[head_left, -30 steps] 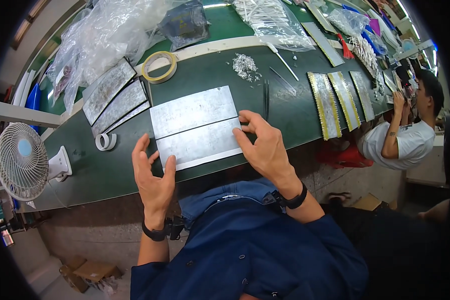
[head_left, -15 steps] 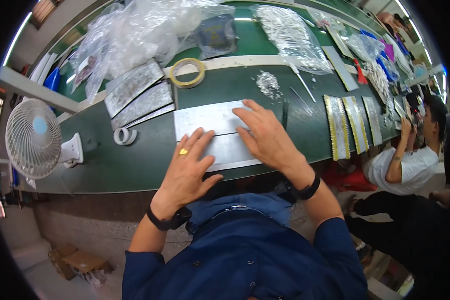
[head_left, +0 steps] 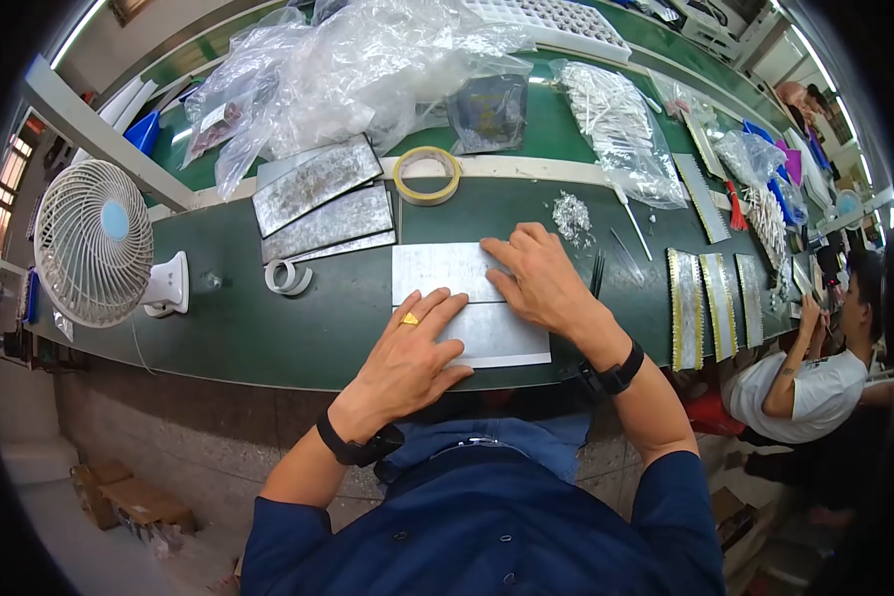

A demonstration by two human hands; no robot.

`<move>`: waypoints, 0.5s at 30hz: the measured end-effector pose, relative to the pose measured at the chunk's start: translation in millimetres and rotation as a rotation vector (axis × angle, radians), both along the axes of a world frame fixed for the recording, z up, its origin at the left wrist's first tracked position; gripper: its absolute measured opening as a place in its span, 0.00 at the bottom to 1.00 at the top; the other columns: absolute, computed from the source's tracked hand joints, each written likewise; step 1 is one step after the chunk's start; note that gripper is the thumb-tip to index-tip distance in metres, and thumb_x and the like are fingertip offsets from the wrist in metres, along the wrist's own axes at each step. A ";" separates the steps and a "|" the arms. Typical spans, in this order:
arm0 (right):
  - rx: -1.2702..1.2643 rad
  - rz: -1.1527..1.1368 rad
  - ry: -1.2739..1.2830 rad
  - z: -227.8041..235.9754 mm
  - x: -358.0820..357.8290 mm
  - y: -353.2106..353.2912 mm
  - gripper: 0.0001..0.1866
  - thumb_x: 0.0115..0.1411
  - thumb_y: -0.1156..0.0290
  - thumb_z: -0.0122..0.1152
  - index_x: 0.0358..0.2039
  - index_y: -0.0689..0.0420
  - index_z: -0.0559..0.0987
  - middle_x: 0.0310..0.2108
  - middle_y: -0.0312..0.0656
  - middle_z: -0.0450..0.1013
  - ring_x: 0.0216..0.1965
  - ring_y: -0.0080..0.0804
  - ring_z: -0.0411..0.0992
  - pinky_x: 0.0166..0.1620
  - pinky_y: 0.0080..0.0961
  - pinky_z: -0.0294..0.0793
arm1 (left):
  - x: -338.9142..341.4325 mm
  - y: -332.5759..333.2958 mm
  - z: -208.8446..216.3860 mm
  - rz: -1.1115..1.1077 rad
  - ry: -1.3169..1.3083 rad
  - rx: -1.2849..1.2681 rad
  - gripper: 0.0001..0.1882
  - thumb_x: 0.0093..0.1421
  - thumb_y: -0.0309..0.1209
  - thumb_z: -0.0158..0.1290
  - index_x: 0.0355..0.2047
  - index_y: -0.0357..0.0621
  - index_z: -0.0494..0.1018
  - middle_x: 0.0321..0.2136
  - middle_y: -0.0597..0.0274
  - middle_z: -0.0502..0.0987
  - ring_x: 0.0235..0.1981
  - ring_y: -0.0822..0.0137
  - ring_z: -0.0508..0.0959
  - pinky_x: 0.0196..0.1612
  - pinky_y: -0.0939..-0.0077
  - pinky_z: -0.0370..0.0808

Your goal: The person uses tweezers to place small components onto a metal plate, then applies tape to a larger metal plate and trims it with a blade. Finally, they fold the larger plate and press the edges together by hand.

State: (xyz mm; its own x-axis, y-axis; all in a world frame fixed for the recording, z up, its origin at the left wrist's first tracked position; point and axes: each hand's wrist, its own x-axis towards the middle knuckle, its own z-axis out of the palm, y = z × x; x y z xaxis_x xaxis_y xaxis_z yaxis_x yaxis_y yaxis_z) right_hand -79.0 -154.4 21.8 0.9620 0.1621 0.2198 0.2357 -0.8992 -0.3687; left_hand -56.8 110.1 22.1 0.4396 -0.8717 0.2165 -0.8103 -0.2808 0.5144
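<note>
Two silvery metal plates lie edge to edge on the green table in front of me, an upper plate [head_left: 432,270] and a lower plate [head_left: 512,336], with a thin dark seam between them. My left hand [head_left: 407,350] rests with outstretched fingers at the left part of the seam, a gold-coloured ring on one finger. On the right side, my right hand [head_left: 541,281] lies over the plates' edge, its index finger and thumb spread and touching the upper plate. The other right fingers are slightly bent. Neither hand grasps anything.
Stacked worn metal plates [head_left: 323,204], a yellow tape roll [head_left: 427,197] and a small white roll [head_left: 288,288] lie beyond my left hand. A fan [head_left: 94,243] stands far left. Small clear bits [head_left: 572,219], a bag of white sticks [head_left: 621,129] and yellow-edged strips [head_left: 685,308] lie right, near a co-worker [head_left: 815,368].
The view has shifted, so the table and hands appear lower and further right. Both hands stay on the two plates in nearly the same pose.
</note>
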 end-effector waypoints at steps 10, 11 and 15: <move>-0.009 0.021 -0.072 9.7 82.5 20.7 0.20 0.64 0.65 0.69 0.53 0.60 0.83 0.42 0.53 0.76 0.55 0.55 0.71 0.58 0.46 0.73 | 2.8 -6.4 11.6 0.050 -0.093 0.091 0.17 0.54 0.43 0.70 0.28 0.40 0.82 0.62 0.52 0.74 0.67 0.49 0.71 0.76 0.38 0.55; -0.018 0.026 -0.149 5.1 95.9 26.8 0.20 0.64 0.65 0.69 0.53 0.60 0.83 0.42 0.53 0.76 0.54 0.55 0.72 0.58 0.46 0.74 | 3.3 -5.8 12.0 0.062 -0.102 0.091 0.17 0.54 0.43 0.70 0.28 0.40 0.82 0.62 0.52 0.74 0.67 0.49 0.71 0.76 0.38 0.55; -0.073 0.036 -0.205 -6.5 120.7 29.1 0.19 0.64 0.65 0.69 0.53 0.61 0.83 0.42 0.54 0.77 0.51 0.55 0.74 0.57 0.45 0.74 | 4.8 -8.5 8.4 0.048 -0.109 0.065 0.18 0.54 0.43 0.70 0.30 0.40 0.82 0.61 0.53 0.74 0.67 0.50 0.71 0.77 0.38 0.54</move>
State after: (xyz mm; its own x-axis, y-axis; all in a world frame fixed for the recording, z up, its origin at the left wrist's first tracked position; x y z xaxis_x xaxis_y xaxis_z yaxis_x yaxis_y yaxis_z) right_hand 41.7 -125.3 15.3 0.8915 0.2181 0.3971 0.3315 -0.9114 -0.2437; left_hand -51.9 101.6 30.4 0.4583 -0.8638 0.2093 -0.8452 -0.3507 0.4034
